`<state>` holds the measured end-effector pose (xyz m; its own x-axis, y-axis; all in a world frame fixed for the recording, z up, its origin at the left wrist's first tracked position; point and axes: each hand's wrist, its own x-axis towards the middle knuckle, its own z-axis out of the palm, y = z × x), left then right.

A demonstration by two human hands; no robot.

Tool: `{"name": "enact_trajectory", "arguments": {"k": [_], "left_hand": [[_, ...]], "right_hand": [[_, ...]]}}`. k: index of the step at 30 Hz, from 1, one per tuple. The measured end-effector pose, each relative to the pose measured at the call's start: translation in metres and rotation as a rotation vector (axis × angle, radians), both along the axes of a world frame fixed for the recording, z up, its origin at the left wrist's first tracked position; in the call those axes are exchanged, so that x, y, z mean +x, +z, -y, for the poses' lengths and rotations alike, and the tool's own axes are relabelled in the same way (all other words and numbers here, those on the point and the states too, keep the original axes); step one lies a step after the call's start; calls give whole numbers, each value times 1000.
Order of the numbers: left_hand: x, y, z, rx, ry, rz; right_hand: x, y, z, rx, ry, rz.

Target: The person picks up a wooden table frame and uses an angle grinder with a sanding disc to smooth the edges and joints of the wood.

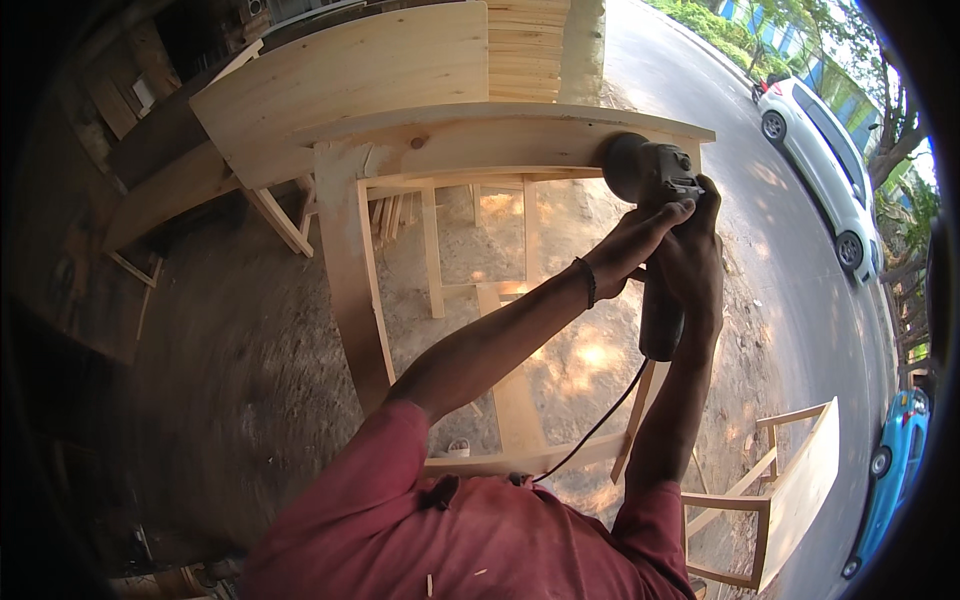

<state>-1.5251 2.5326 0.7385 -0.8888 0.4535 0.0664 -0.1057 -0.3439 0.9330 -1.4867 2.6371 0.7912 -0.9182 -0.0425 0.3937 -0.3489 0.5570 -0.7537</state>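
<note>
A dark angle grinder is held in both hands, its body pointing back toward me. My left hand, with a dark bracelet at the wrist, is closed around the tool near its head. Fingers of my right hand wrap the grinder's other side. The round disc is at the right end of a pale wooden rail, seemingly against its face. That rail belongs to a wooden table-like frame with a wide leg on the left. A black cord runs from the grinder back to my body.
Behind the rail lies a broad wooden panel beside stacked planks. A smaller wooden frame stands at the lower right. Sandy ground borders a road with a white car and a blue car.
</note>
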Motion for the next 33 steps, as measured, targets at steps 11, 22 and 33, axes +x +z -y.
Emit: {"name": "enact_trajectory", "arguments": {"k": [11, 22, 33], "left_hand": [[53, -13, 81, 80, 162, 9], [91, -27, 155, 200, 311, 18], [126, -28, 201, 347, 455, -10]], "right_hand": [[12, -18, 57, 134, 256, -89], [41, -12, 134, 154, 425, -42], [54, -3, 191, 275, 566, -122]]}}
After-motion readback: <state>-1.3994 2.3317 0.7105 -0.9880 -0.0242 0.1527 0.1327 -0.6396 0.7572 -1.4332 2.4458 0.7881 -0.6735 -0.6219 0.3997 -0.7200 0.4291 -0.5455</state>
